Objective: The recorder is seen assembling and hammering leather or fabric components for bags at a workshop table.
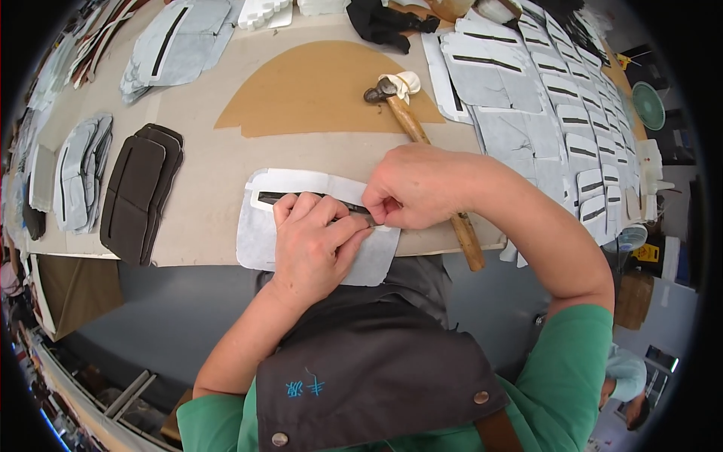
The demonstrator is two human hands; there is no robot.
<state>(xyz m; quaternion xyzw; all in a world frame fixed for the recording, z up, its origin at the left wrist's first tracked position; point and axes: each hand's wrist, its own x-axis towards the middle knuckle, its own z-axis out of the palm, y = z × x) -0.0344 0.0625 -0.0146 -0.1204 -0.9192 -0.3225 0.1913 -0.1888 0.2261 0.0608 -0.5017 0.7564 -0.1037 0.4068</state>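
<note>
A pale grey fabric panel (256, 239) with a black strip (282, 198) set in a white-framed slot lies at the table's near edge, its lower part overhanging toward my lap. My left hand (312, 239) is closed on this panel, fingers bent over the slot and thumb close to the index finger by the strip's right end. At that same end, my right hand (414, 188) is closed in a pinch; whatever lies between its fingertips is hidden. A wooden-handled hammer (407, 118) rests just beyond and passes under my right hand and wrist.
Behind the panel lies a tan half-round sheet (301, 83). Dark brown pieces (139, 192) and grey panels (79, 173) are stacked at left. Many overlapping slotted panels (520, 135) cover the right side. A black cloth (384, 24) sits at the back. Another person (629, 384) is at far right.
</note>
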